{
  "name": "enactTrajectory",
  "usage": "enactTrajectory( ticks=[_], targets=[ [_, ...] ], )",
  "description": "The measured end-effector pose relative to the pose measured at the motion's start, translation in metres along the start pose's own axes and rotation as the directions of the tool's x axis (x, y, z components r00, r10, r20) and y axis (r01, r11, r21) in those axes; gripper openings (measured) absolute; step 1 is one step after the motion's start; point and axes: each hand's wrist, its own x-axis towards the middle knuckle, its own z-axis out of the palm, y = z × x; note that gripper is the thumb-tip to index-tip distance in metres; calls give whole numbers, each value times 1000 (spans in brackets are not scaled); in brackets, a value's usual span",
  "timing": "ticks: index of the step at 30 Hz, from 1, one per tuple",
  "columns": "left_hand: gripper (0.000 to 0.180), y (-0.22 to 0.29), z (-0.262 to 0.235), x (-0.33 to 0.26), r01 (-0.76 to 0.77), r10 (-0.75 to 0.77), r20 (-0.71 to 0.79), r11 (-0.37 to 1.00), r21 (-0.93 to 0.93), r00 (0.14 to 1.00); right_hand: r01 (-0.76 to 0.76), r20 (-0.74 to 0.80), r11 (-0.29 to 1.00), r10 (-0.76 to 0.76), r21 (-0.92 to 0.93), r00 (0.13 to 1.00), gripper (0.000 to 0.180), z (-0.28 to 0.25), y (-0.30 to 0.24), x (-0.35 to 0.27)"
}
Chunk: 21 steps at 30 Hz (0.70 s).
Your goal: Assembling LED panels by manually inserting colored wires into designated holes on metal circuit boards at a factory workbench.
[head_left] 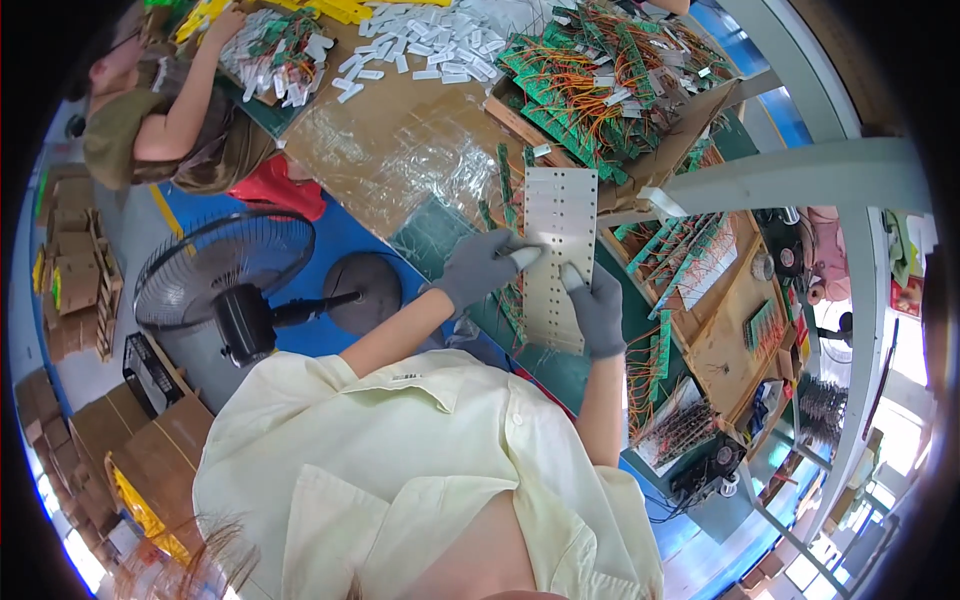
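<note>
A long pale metal plate with rows of small holes [560,215] is held up in front of me, above the green work mat [432,237]. My left hand [480,268], in a grey glove with pale fingertips, is closed on its left edge, the thumb lying on the face. On the lower right edge my right hand [600,312], gloved alike, grips with its thumb on the face and the other fingers behind, mostly hidden. Narrow green circuit boards with orange wires [508,185] lie just left of the plate and partly behind it.
Beyond the plate, a box [520,125] is heaped with wired green boards. White plastic pieces [425,45] are spread at the table's far side. A grey metal frame [790,185] crosses on the right. At left stand a black fan [225,270] and a co-worker [170,125].
</note>
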Motion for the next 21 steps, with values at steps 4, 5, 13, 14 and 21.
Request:
enactTrajectory(
  ticks=[4, 5, 13, 14, 21],
  targets=[
    [32, 5, 17, -9, 88, -35, 135, 908, -410, 990, 14, 47, 999, -16, 45, 999, 24, -9, 8, -6],
    [32, 1, 22, -12, 84, -34, 127, 908, -412, 991, -18, 68, 996, 12, 83, 998, 24, -11, 8, -6],
    [38, -24, 35, -10, 149, -94, 138, 865, -479, 986, -51, 75, 997, 56, -56, 996, 37, -12, 19, 0],
    [39, -26, 37, -7, 143, -87, 144, 885, -443, 986, -150, 85, 989, 151, -18, 985, 39, -16, 24, 5],
    [40, -56, 33, 17, 191, -124, 210, 920, -341, 970, -192, 57, 977, 198, -88, 979, 37, -6, 55, 24]
  ],
)
